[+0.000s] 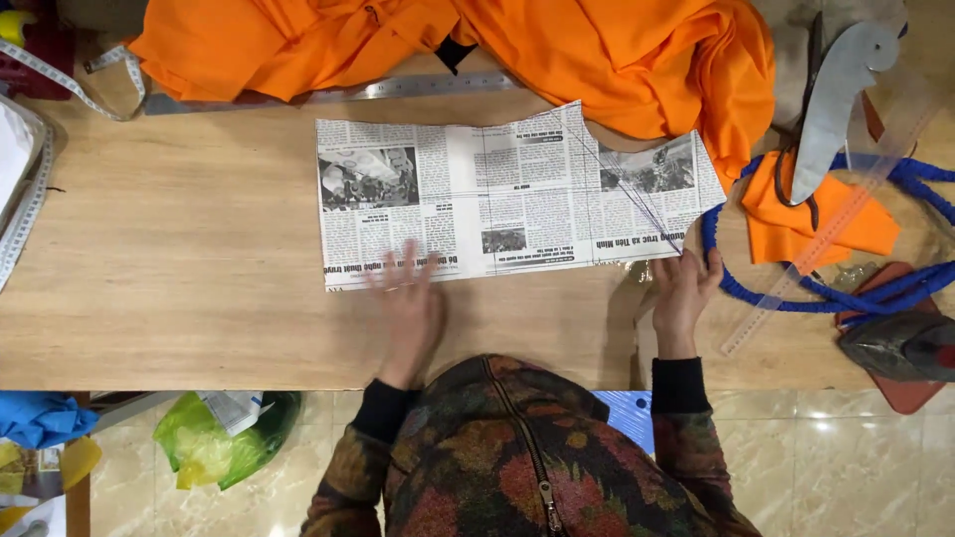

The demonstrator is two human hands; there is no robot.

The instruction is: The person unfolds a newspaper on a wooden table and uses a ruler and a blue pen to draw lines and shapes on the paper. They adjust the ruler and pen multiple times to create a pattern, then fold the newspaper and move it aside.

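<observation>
Orange fabric [617, 60] heaped along far edge of wooden counter [179, 278], overlapping top right corner of newspaper pattern [507, 199]; steel ruler [418, 88] partly under fabric. Right of pattern: blue cord [796, 288] looped around small orange scrap [796, 224], scissors [826, 99] above, clear ruler [826, 239] diagonal, iron [905, 343] at counter edge. Measuring tape [60, 80] at far left. Newspaper pattern flat at counter centre, cut to a shaped outline, curved notch on top edge, fine diagonal lines drawn at right end. Left hand [410, 308] blurred, fingers spread wide, flat on lower edge of pattern. Right hand [684, 293] at lower right corner, fingers loosely open, tips touching paper edge, gripping nothing.
</observation>
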